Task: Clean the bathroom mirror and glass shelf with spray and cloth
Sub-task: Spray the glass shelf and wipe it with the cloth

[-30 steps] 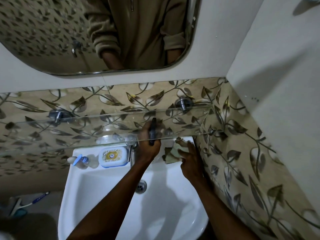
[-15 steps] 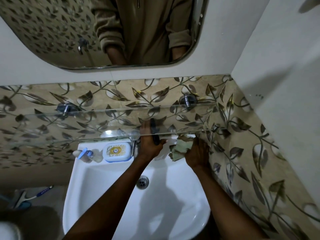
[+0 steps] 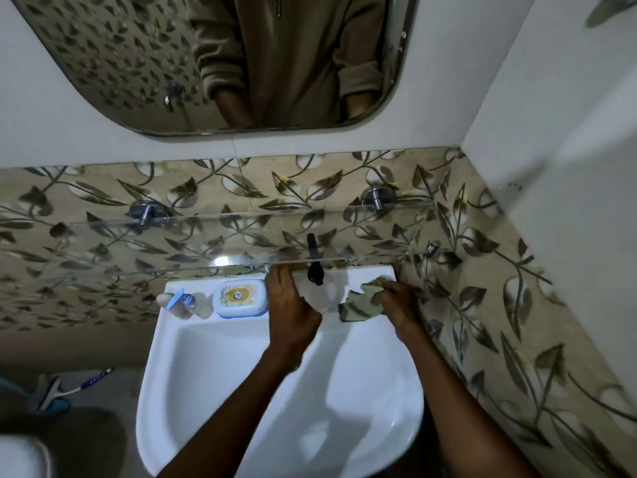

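Glass shelf [image 3: 213,243] overhead now; spray bottle [image 3: 319,288], gripped by left hand [image 3: 293,305], drawn lower beneath it, right hand [image 3: 396,301] bunching cloth [image 3: 360,303] alongside: underside wiping probably next.

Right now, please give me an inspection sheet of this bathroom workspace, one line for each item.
Surface: white sink, basin bare; glass shelf above it on two metal brackets, nothing seen on it.
Job's things: spray bottle with black nozzle, upright at the shelf's front edge; green cloth, bunched; mirror on the wall above.
Clutter: soap box and small pump bottle on the sink's back ledge.
Hands: left hand grips the spray bottle; right hand holds the cloth beside the tiled side wall.
Cables: nothing seen.
Surroundings: leaf-patterned tiles; a brush on the floor at left.
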